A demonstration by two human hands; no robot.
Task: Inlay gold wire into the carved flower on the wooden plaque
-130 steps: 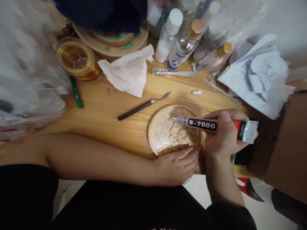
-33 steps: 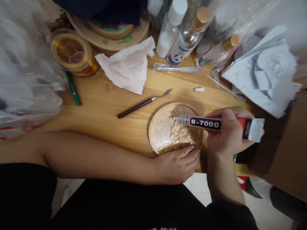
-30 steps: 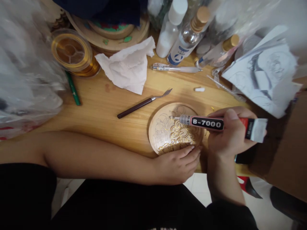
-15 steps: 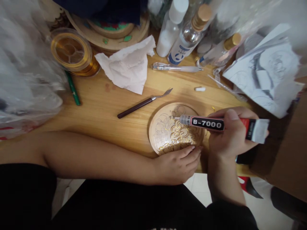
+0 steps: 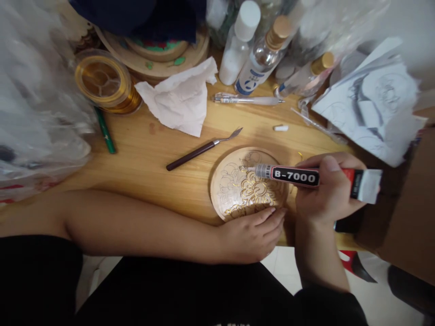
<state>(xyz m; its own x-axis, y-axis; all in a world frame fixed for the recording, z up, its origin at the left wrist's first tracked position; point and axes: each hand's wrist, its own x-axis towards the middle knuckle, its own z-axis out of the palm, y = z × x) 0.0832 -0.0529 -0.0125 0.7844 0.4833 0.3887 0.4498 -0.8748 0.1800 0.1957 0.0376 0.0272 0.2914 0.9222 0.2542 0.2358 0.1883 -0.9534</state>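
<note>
A round wooden plaque lies on the table, with a pencilled flower pattern partly outlined in gold wire. My left hand curls along the plaque's near rim, fingers together and holding it; the thumb is hidden. In my right hand is a black and red tube of B-7000 glue, lying nearly level. Its nozzle points left, and the tip is at the drawn lines on the plaque's upper part. Whether the tip touches the wood I cannot tell. Behind the plaque lies a dark-handled palette knife.
A spool of gold wire, a green pen and crumpled tissue lie at the back left. Bottles, a mechanical pencil and a small white cap lie farther back. Paper drawings and a cardboard box flank the right.
The view has shifted slightly, so the things at the back appear a little lower. Both hands, the glue tube and the plaque keep nearly the same places.
</note>
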